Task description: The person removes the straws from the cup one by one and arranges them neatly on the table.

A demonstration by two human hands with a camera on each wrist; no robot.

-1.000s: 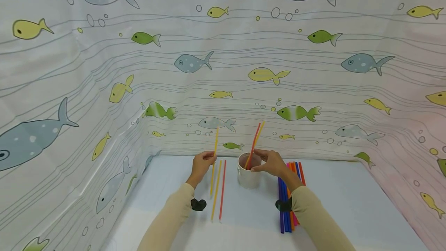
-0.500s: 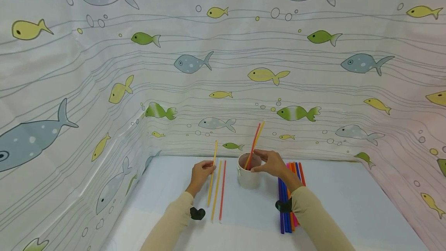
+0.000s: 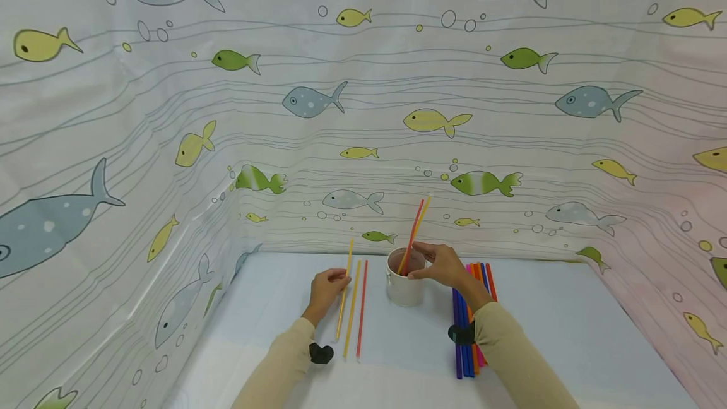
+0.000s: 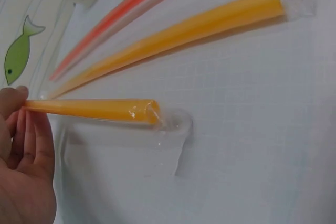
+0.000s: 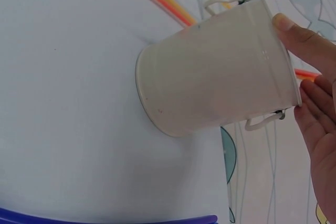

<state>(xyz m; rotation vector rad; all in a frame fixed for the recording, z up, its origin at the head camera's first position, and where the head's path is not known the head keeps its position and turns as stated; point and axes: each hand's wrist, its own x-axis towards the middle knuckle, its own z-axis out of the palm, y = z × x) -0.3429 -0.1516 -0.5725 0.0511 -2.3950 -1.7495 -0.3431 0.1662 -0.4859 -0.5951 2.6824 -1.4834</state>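
My left hand (image 3: 327, 292) pinches a yellow-orange drinking straw (image 4: 105, 109) between thumb and fingers. The straw is in a clear wrapper, and its near end lies low over the table. To its right lie a second yellow-orange straw (image 3: 352, 311) and a red straw (image 3: 361, 314), side by side and also wrapped. With thumb and fingers at the rim, my right hand (image 3: 445, 268) holds a small white pail (image 5: 210, 77) with two side handles. A red straw (image 3: 413, 232) and a yellow straw (image 3: 421, 216) lean out of the pail toward the right.
A bundle of blue, orange, pink and red straws (image 3: 466, 358) lies on the right, partly under the right forearm. A fish-print sheet (image 3: 363, 93) surrounds the white table (image 3: 545, 333) at the back and sides.
The left hand has come down and slightly toward me with its straw, which now lies left of the other two. The right hand and the pail have stayed in place.
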